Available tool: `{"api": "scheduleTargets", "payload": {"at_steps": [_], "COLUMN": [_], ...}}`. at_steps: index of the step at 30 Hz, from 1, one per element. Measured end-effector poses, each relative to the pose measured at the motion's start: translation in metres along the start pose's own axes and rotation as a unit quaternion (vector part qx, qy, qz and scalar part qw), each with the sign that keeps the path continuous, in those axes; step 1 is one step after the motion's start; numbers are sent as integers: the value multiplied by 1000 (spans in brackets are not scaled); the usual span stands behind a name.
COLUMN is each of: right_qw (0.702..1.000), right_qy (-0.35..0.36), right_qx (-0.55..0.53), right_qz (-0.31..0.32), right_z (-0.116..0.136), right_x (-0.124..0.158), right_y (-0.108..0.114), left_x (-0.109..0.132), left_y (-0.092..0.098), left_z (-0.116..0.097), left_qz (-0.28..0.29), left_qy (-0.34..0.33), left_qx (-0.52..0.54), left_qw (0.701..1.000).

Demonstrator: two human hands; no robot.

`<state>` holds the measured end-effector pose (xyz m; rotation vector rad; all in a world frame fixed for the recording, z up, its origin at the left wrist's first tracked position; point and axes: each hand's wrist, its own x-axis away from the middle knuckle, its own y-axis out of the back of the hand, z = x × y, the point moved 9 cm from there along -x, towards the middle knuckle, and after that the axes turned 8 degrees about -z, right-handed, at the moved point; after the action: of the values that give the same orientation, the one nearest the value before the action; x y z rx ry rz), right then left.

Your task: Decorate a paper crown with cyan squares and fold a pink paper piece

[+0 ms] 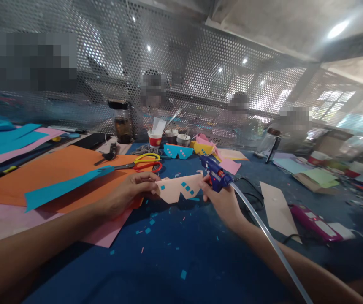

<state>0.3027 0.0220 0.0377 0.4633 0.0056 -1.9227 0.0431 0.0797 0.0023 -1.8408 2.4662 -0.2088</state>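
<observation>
My left hand (130, 192) pinches the left end of a peach paper cut-out (179, 187) with zigzag lower edge and small blue squares stuck on it. My right hand (224, 202) grips a blue hot glue gun (215, 173) with a long clear glue stick (265, 236) trailing back along my forearm. The gun's nozzle points up and left, just above the cut-out's right end. Both hands hover over the dark blue table (169, 257), which is dotted with small blue and pink paper scraps.
Orange (51, 169), pink and blue paper sheets lie at left. Yellow-handled scissors (143, 159) and red scissors sit behind my left hand. Cups (155, 138), a jar (122, 122) and finished blue and yellow cut-outs (178, 151) stand at the back. A pink device (314, 219) and loose paper lie right. Perforated metal screen behind.
</observation>
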Motion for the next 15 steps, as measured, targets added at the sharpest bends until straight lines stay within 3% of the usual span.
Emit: {"api": "scheduleTargets", "payload": {"at_steps": [8,11,15], "right_qw": [998,999,978], "right_qy": [18,44,137], "right_qx": [23,31,97], "right_qz": [-49,6,123], "right_z": [21,31,40], "right_x": [1,16,43], "right_y": [19,8,-19], "left_x": [0,1,2], "left_y": [7,6,4], "left_z": [1,-1,-3], "left_qz": [-30,-38,-36], "left_qy": [5,2,-1], "left_qx": [8,3,-3], "left_qw": [1000,999,999]}}
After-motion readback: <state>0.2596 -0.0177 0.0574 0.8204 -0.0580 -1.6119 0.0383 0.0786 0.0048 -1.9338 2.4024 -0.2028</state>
